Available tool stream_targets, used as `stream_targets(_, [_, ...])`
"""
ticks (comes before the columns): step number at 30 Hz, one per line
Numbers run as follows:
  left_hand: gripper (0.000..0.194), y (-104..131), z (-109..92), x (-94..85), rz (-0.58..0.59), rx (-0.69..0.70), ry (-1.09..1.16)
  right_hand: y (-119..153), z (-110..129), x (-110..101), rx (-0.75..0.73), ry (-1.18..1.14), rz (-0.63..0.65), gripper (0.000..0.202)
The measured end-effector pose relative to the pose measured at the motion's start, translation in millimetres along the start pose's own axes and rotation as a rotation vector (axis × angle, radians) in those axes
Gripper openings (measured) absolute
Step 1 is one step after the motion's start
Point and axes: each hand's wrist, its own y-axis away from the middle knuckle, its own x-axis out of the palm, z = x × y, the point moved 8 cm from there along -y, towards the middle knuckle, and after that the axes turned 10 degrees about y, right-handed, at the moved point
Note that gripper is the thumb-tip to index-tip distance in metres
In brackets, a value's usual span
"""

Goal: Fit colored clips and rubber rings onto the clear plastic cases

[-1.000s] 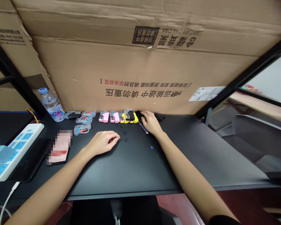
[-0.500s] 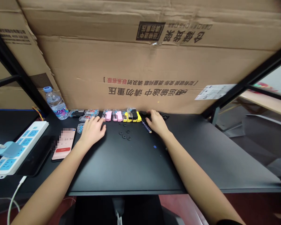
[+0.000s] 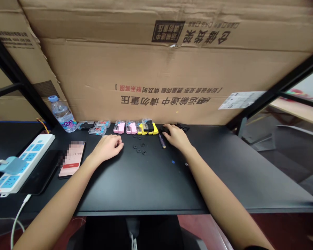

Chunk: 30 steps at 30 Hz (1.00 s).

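Observation:
My left hand (image 3: 108, 149) rests on the desk to the right of the phone, fingers curled in; whatever it may hold is hidden. My right hand (image 3: 177, 138) reaches to the back of the desk, its thumb and fingers closed about a black plastic part (image 3: 166, 130). A dark screwdriver (image 3: 162, 141) lies just left of that hand. Between the hands lie several small black discs (image 3: 143, 145). Behind them stands a row of pink-and-clear pieces (image 3: 119, 127) and yellow-and-black pieces (image 3: 147, 127). Clear pieces with blue and red insides (image 3: 97, 130) lie behind my left hand.
At left are a water bottle (image 3: 64, 114), a white power strip (image 3: 23, 165), a dark phone-like slab (image 3: 41, 173) and a lit phone (image 3: 72, 161). More black parts (image 3: 183, 127) lie beyond my right hand. A cardboard sheet (image 3: 146, 69) walls the back. A blue dot (image 3: 173, 162) marks the desk.
My left hand has drawn slightly right and its fingers have curled; the clear piece beside it no longer shows. The screwdriver has turned a little beside my right hand, which stays at the black parts.

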Motion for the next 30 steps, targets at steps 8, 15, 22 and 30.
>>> stream_targets(8, [0.016,2.1,-24.3,-5.3,-0.11,0.142,0.2,13.0,12.9,-52.1,0.174,-0.777,-0.246,0.045])
stream_targets(15, [0.044,-1.7,-24.2,11.8,-0.08,0.105,0.792,51.1,149.1,-27.1,-0.012,-1.444,0.329,0.043])
stream_targets(22, [0.039,-4.5,-10.7,11.6,-0.109,-0.004,0.922,54.6,149.6,-40.8,-0.158,-1.049,0.132,0.031])
stream_targets(30, [0.043,-4.3,3.0,12.4,-0.171,-0.159,0.957,47.2,124.5,-26.9,-0.352,-0.401,0.075,0.026])
